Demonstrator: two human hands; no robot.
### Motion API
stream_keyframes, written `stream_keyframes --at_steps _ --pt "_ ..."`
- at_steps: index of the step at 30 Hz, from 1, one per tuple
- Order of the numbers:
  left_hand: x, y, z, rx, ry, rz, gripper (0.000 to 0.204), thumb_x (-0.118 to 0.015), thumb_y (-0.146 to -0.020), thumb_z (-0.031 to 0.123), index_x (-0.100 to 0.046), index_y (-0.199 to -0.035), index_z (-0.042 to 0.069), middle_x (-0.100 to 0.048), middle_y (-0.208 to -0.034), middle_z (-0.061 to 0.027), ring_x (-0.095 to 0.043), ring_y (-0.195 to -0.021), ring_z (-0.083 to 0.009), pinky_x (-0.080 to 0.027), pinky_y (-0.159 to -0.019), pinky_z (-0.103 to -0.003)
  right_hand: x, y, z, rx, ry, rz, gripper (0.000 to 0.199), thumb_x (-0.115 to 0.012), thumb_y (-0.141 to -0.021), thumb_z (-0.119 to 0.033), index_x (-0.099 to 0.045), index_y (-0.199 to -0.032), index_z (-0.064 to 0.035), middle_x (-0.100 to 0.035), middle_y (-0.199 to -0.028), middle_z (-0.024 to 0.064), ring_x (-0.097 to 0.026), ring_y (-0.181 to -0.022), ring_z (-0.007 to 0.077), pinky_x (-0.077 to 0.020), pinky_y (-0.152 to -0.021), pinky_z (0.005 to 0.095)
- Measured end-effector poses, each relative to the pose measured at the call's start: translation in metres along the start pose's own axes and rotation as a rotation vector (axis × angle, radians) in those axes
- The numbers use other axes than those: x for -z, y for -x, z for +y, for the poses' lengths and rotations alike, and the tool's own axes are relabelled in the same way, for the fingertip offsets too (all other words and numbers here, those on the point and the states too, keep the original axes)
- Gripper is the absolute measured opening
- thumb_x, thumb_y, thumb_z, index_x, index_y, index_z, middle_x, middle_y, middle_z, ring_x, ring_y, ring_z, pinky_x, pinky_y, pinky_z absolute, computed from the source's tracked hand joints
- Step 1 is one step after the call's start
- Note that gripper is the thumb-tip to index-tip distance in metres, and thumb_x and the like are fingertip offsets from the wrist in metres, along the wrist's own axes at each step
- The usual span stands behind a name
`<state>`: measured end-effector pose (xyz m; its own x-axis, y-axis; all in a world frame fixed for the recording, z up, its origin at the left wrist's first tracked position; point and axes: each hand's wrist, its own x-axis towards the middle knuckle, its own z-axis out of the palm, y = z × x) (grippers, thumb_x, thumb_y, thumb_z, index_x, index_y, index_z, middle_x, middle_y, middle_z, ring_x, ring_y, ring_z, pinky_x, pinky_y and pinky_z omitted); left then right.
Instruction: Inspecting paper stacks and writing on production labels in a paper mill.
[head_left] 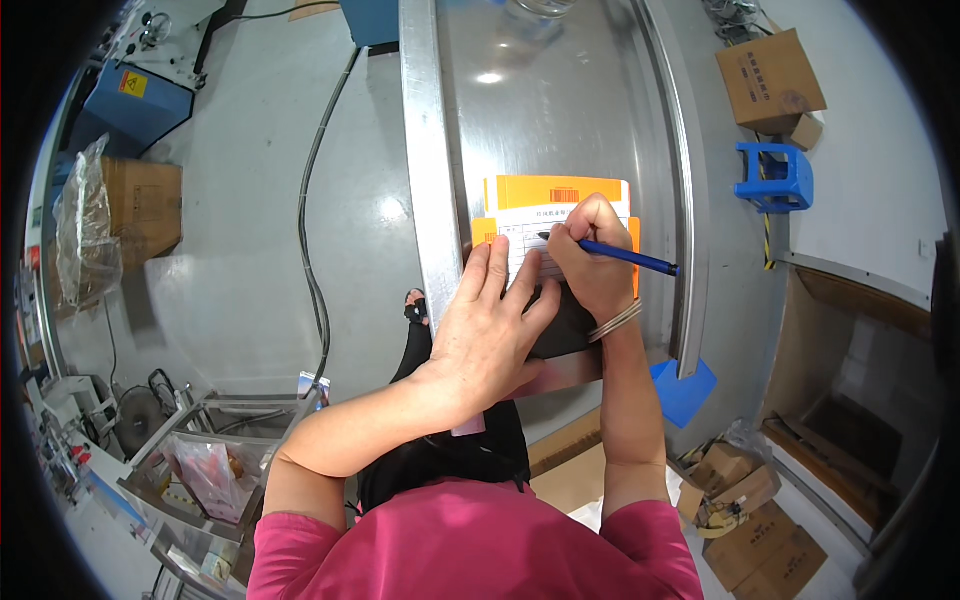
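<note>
My right hand (pixel 597 265) is closed round a blue pen (pixel 640 260), whose dark tip meets a white printed form (pixel 518 262). The form lies over orange-and-white flat packs (pixel 515 190) with printed barcodes, on a metal table (pixel 540 120). Spread flat, my left hand (pixel 485 325) rests its fingertips on the form's lower left part and holds nothing. Part of the form is hidden under both hands. Below the form, between my wrists, lies something dark that I cannot make out.
Raised metal rails (pixel 430 160) edge the table, and a clear round object (pixel 545 8) stands at its far end. On the right are a blue stool (pixel 775 177) and cardboard boxes (pixel 770 80). A black cable (pixel 318 200) crosses the floor at left.
</note>
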<state>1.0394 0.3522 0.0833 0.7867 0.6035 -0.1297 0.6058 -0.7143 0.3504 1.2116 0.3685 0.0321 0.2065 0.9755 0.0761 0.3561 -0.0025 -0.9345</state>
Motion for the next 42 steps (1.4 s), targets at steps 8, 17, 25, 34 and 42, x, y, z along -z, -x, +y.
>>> stream_keyframes --at_steps 8,17,25,34,42 --pt "-0.0001 0.0002 0.0011 0.001 -0.004 -0.002 0.08 -0.074 -0.068 0.048 -0.046 -0.131 0.007 -0.045 -0.138 -0.0202 -0.035 -0.132 -0.0465 -0.02 -0.113 -0.054 0.0013 0.0007 -0.0009 0.025 0.032 -0.026 0.025 -0.062 -0.073 0.003 -0.039 -0.07 -0.0069 -0.042 -0.064 0.0014 -0.039 -0.056 0.0104 -0.0359 -0.049 0.0274" --pt "0.0007 0.0015 0.0017 -0.001 -0.031 0.007 0.079 -0.075 -0.067 0.049 -0.049 -0.129 0.009 -0.046 -0.137 -0.0169 -0.036 -0.13 -0.0421 -0.023 -0.11 -0.053 0.0029 0.0012 -0.0069 -0.095 -0.184 0.018 0.024 -0.061 -0.075 0.004 -0.04 -0.07 -0.0083 -0.041 -0.063 -0.0046 -0.035 -0.057 0.0024 -0.032 -0.047 0.0222" --pt "0.002 0.0008 0.0014 0.003 -0.045 -0.001 0.081 -0.075 -0.068 0.05 -0.047 -0.131 0.009 -0.046 -0.136 -0.0164 -0.037 -0.13 -0.0415 -0.024 -0.11 -0.052 0.0031 0.0008 -0.0095 -0.095 -0.143 -0.041 0.025 -0.058 -0.076 0.006 -0.039 -0.07 -0.0089 -0.043 -0.069 -0.0044 -0.035 -0.063 0.0031 -0.0327 -0.053 0.021" --pt "0.0023 0.001 0.0013 -0.004 -0.067 -0.007 0.083 -0.074 -0.068 0.051 -0.046 -0.132 0.008 -0.045 -0.137 -0.017 -0.037 -0.13 -0.0416 -0.024 -0.11 -0.051 0.0006 0.0015 -0.0009 -0.033 -0.082 -0.048 0.025 -0.057 -0.077 0.007 -0.039 -0.071 -0.0095 -0.041 -0.07 -0.0056 -0.034 -0.063 0.0022 -0.0319 -0.052 0.02" --pt "0.0009 0.0021 0.0017 -0.008 -0.076 -0.018 0.081 -0.073 -0.069 0.053 -0.047 -0.132 0.009 -0.044 -0.138 -0.0165 -0.036 -0.13 -0.0418 -0.024 -0.109 -0.051 0.0054 -0.0004 -0.0096 -0.109 -0.388 0.053 0.023 -0.055 -0.079 0.008 -0.039 -0.075 -0.0085 -0.044 -0.07 -0.0018 -0.039 -0.056 0.0047 -0.0362 -0.049 0.0212"
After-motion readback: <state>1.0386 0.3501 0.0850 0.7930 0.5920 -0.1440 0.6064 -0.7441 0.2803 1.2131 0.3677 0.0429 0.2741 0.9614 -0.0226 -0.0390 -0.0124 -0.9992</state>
